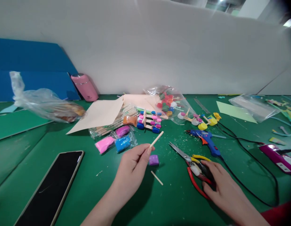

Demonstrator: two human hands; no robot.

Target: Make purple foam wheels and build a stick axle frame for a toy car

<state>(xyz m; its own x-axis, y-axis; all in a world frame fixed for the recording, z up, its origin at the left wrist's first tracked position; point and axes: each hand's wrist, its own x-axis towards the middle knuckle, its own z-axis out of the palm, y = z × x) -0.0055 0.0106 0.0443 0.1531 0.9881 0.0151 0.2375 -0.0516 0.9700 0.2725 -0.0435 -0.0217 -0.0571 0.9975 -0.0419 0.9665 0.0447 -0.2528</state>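
Note:
My left hand (133,168) pinches a short pale wooden stick (157,138) between thumb and fingers, its free end tilted up to the right. Below it, a second thin wooden stick (157,178) lies on the table near a purple clay block (154,160). My right hand (220,182) curls round a dark-handled tool that looks like pliers (208,172); its jaws are hard to make out. Under or against that tool lie long-nosed pliers (180,151) with yellow and red handles, pointing up to the left.
A blue glue gun (205,141) with its black cord lies beyond my right hand. Clay packets (123,142), small clay-and-stick models (149,121) and bagged sticks (112,121) fill the middle. A phone (50,188) lies left; a pink bottle (84,88) leans behind.

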